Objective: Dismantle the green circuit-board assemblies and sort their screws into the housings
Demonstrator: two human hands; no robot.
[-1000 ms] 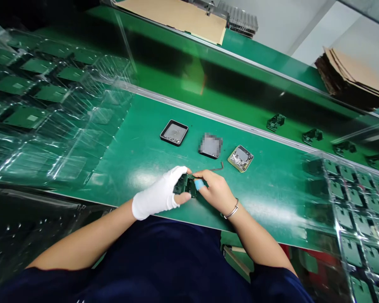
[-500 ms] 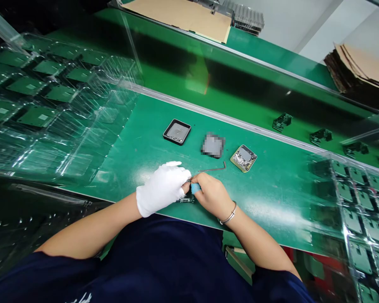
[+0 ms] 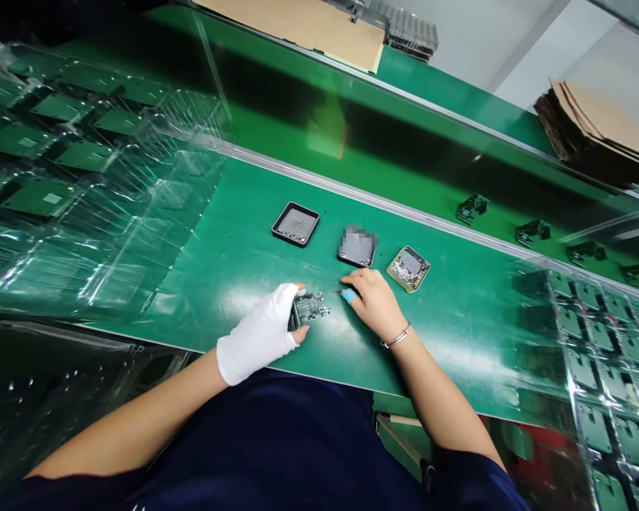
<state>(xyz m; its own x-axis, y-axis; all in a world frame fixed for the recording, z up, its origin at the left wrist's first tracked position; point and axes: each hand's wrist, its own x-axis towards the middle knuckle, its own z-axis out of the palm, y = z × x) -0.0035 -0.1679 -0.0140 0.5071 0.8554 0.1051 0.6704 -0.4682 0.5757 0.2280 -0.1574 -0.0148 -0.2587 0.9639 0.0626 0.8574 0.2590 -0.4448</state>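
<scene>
My left hand (image 3: 263, 330), in a white glove with bare fingertips, holds a small green circuit-board assembly (image 3: 309, 308) with metal posts pointing right. My right hand (image 3: 373, 301), with a blue wrap on one finger and a bracelet at the wrist, is closed over the hex key (image 3: 337, 292), whose thin tip shows left of the fingers; the rest is hidden beneath the hand. Just beyond my hands lie a black tray with small screws (image 3: 297, 224), a second dark tray, partly pixelated (image 3: 358, 250), and a yellowish-rimmed tray of metal parts (image 3: 409, 268).
Clear plastic trays with green boards stand at the left (image 3: 79, 155) and right (image 3: 596, 369). Several board assemblies (image 3: 471, 208) sit behind the metal rail (image 3: 351, 190). Cardboard sheets (image 3: 601, 135) are stacked at the upper right.
My hands have moved apart. The board assembly has come up into view in my left hand. My right hand has shifted up and right, onto the hex key that lay on the table.
</scene>
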